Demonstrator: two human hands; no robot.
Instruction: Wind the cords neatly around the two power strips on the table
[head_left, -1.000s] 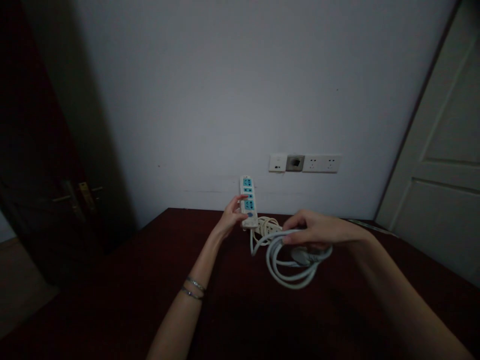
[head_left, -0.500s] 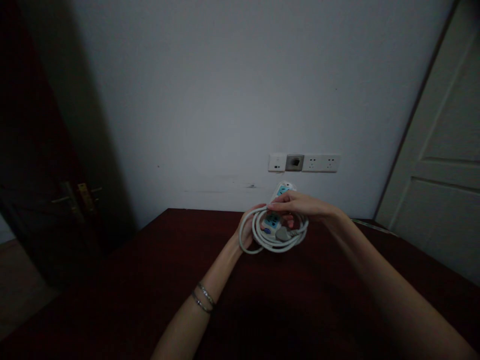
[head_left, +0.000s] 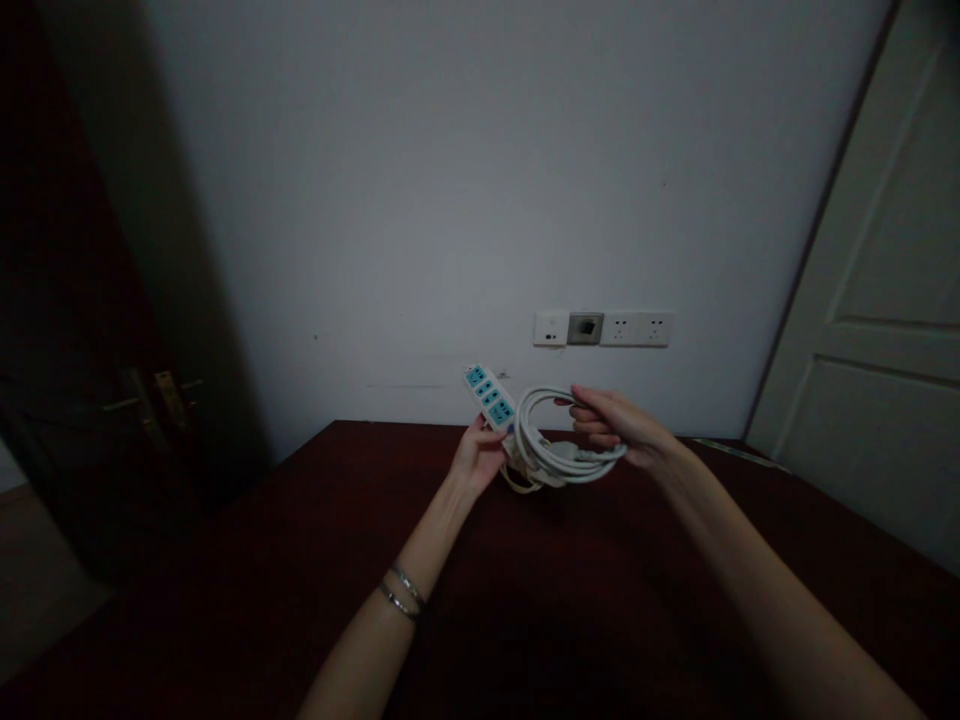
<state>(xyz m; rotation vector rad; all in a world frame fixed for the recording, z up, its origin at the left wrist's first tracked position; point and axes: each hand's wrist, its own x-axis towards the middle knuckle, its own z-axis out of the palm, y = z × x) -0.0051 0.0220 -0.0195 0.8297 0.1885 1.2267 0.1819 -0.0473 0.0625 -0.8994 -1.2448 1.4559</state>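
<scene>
A white power strip [head_left: 488,396] with blue sockets points up and to the left, and my left hand [head_left: 475,458] grips its lower end above the dark red table [head_left: 225,580]. Its white cable [head_left: 559,455] is wound into a coil beside the strip. My right hand [head_left: 619,425] holds that coil from the right, fingers curled through the loops. The plug is hidden among the loops. Two thin bracelets [head_left: 401,592] sit on my left wrist.
A row of wall sockets [head_left: 604,328] sits on the white wall just above the table's far edge. A white door [head_left: 877,330] stands at the right. A dark door with a brass handle [head_left: 150,395] is at the left.
Half a second ago both hands were pressed together with the coil around the strip. Now the hands have parted, the strip tilts up-left in my left hand and the coil sits in my right.
</scene>
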